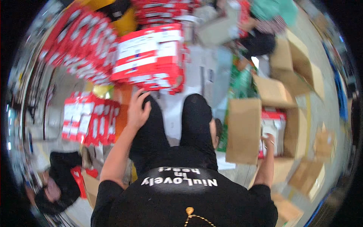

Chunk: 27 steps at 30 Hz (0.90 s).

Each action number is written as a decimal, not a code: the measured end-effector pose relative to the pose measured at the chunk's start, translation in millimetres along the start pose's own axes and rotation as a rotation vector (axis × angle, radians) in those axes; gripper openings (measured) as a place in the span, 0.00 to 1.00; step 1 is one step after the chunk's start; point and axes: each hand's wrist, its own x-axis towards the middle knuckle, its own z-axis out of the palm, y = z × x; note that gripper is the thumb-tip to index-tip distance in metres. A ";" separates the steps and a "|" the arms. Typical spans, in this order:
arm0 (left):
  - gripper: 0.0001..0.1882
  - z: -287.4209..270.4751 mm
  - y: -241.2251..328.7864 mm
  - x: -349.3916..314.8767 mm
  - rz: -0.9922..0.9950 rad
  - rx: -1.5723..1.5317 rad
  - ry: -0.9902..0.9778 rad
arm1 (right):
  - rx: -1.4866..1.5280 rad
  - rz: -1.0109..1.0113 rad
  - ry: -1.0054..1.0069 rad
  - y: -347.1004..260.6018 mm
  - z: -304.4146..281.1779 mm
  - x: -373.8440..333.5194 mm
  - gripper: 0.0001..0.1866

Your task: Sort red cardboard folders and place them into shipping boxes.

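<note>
My left hand (138,109) is by my left knee with its fingers spread and nothing in them. Just beyond it stands a stack of flat red-and-white packages (149,56). On my right, my right hand (268,140) reaches into an open cardboard box (244,130). Red-and-white packages (275,123) lie in that box, and the hand is against them at their near left side. Blur and the small size of its fingers hide whether they grip one.
More red-and-white packages stand in rows (81,41) at far left and in a pile (89,119) at left. A second open carton (298,68) stands far right. Co-workers sit nearby, one in black (62,181) at lower left. Flattened cardboard (308,176) lies at right.
</note>
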 end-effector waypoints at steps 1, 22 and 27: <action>0.22 -9.3 -2.0 3.2 -0.034 -0.028 0.048 | 0.005 0.056 0.217 -42.1 -27.8 5.4 0.24; 0.34 17.7 -113.7 86.7 -1.094 -1.809 0.435 | 0.018 -0.630 -0.176 -841.4 -122.3 4.4 0.46; 0.40 13.4 -119.3 94.6 -1.009 -1.943 0.404 | 0.562 -0.148 -0.354 -880.8 -85.1 46.2 0.27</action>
